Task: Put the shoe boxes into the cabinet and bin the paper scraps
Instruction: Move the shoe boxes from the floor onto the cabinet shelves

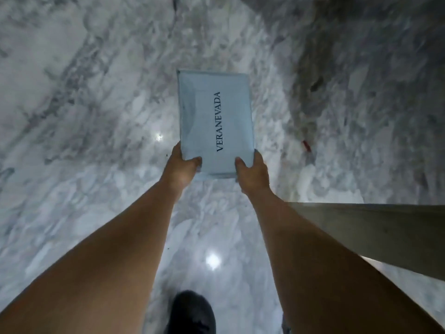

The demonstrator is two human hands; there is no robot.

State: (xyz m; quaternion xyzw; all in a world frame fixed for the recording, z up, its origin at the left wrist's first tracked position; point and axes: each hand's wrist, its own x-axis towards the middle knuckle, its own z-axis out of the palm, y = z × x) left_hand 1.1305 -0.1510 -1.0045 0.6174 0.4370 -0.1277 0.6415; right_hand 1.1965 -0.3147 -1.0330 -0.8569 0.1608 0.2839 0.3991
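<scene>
A pale blue shoe box point(214, 116) with the word VERANEVADA printed along its lid is held out in front of me, above the marble floor. My left hand point(181, 166) grips its near left corner, thumb on the lid. My right hand point(252, 168) grips the near right corner the same way. The box's long side points away from me. No cabinet or bin shows in the head view.
Grey-white marble floor point(96, 116) fills the view, with bright light reflections. A small red scrap point(306, 145) lies on the floor to the right of the box. A grey-brown panel edge point(385, 235) juts in from the right. A black shoe point(192, 314) is at the bottom.
</scene>
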